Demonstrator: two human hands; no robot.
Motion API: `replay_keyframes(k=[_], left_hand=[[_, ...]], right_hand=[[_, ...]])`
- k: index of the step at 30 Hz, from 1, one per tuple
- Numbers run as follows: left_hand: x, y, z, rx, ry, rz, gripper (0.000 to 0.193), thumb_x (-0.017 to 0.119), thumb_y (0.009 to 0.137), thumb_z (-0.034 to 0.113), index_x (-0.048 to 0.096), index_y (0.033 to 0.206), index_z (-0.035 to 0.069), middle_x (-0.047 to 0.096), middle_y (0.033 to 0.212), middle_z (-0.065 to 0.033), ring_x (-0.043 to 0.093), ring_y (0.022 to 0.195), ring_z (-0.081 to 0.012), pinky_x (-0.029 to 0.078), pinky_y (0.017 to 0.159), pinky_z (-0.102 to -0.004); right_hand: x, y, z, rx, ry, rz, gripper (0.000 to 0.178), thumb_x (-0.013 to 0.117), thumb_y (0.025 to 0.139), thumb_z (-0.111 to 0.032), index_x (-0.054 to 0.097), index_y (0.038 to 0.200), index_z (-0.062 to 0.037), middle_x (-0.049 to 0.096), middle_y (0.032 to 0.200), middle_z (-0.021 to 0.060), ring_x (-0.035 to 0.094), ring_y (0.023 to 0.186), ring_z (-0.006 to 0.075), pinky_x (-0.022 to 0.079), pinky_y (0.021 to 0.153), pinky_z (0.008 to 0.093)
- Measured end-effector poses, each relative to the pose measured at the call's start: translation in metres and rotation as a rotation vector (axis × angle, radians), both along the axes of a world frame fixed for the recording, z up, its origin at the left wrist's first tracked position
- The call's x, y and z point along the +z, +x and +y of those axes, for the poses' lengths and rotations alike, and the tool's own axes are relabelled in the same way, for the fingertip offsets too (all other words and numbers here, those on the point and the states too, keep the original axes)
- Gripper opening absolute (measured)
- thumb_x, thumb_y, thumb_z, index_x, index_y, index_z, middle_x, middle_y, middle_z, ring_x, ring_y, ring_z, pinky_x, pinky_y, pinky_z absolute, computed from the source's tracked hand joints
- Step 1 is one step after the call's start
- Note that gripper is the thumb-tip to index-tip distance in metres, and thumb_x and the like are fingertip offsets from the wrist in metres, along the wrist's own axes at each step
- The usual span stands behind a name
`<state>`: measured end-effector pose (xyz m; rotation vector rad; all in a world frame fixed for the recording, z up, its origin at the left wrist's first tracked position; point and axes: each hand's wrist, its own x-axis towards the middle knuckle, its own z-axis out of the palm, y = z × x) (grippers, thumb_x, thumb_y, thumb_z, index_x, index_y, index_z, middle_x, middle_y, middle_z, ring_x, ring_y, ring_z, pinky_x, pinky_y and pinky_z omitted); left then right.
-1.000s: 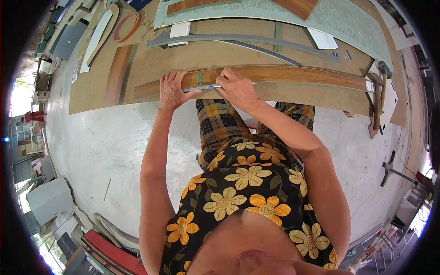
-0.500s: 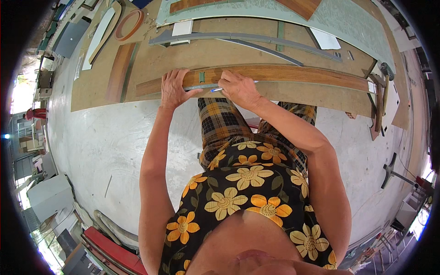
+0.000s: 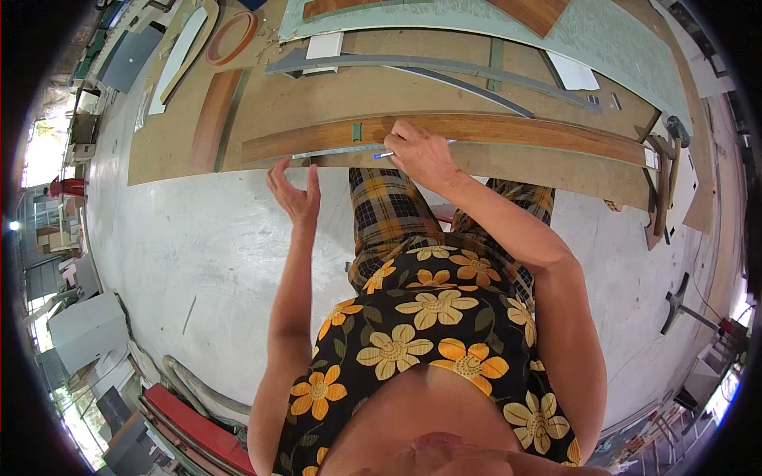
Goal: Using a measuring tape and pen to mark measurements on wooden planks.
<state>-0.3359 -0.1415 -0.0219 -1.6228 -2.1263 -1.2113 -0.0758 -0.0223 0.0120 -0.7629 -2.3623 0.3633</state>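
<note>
A long brown wood-grain strip (image 3: 524, 131) lies across the near part of the table, with a small green piece (image 3: 356, 132) on it. Along its near edge runs a thin metal ruler (image 3: 337, 150). My right hand (image 3: 423, 156) rests on the strip and ruler, fingers curled round a blue-ended pen (image 3: 383, 155); its other end shows past the hand. My left hand (image 3: 295, 194) is off the strip, at the table's near edge by the ruler's left end. Its fingers are spread and hold nothing.
Behind the strip lie curved grey trim (image 3: 444, 63) and a pale green sheet (image 3: 492, 30). A brown coil of edging (image 3: 232, 38) and a short wood-grain board (image 3: 213, 119) are at left. A hammer (image 3: 676, 133) sits by the strip's right end.
My left hand has let go of the strip and drawn back toward me, baring the strip's left part and the ruler. The right hand has stayed about where it was with the pen.
</note>
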Motion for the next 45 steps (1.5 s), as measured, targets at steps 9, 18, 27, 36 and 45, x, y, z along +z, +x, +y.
replay_keyframes(k=[9,18,27,36,45], left_hand=[[-0.011,0.018,-0.010,0.055,-0.097,-0.842,0.027,0.067,0.097,0.028,0.064,0.103,0.003,0.066,0.085,-0.0041,0.060,0.074,-0.0108,0.045,0.064,-0.0246],[-0.009,0.017,-0.002,0.021,-0.148,-0.862,0.026,0.066,0.096,0.019,0.067,0.115,0.001,0.067,0.081,-0.0024,0.061,0.072,-0.0094,0.047,0.063,-0.0243],[-0.017,0.020,0.001,0.088,-0.081,-0.505,0.019,0.068,0.091,0.002,0.073,0.109,-0.001,0.064,0.077,-0.0055,0.057,0.065,-0.0107,0.046,0.060,-0.0261],[-0.013,0.033,0.005,0.134,-0.095,-0.468,0.021,0.065,0.093,0.005,0.073,0.112,-0.002,0.068,0.082,-0.0082,0.062,0.067,-0.0118,0.049,0.062,-0.0268],[-0.016,0.041,0.001,0.096,-0.071,-0.448,0.023,0.064,0.094,0.004,0.072,0.115,0.000,0.067,0.080,-0.0083,0.060,0.066,-0.0116,0.048,0.062,-0.0265]], right_hand=[[0.000,-0.001,0.002,-0.034,0.007,0.002,0.009,0.067,0.081,-0.010,0.059,0.084,-0.0064,0.052,0.088,0.0085,0.065,0.074,0.0266,0.054,0.058,0.0387],[0.033,0.036,0.007,-0.176,-0.143,-0.150,0.033,0.078,0.078,-0.020,0.059,0.104,-0.0127,0.055,0.105,0.0049,0.066,0.093,0.0252,0.057,0.070,0.0392],[0.042,0.116,0.021,-0.404,-0.232,-0.332,0.057,0.082,0.074,-0.019,0.059,0.126,-0.0171,0.054,0.119,0.0065,0.064,0.105,0.0317,0.056,0.083,0.0443],[0.033,0.123,0.029,-0.377,-0.188,-0.354,0.060,0.083,0.074,-0.023,0.060,0.130,-0.0181,0.054,0.118,0.0072,0.062,0.109,0.0310,0.056,0.085,0.0441],[0.037,0.112,0.035,-0.364,-0.255,-0.372,0.061,0.083,0.073,-0.028,0.061,0.129,-0.0197,0.056,0.119,0.0042,0.065,0.102,0.0312,0.055,0.082,0.0457]])
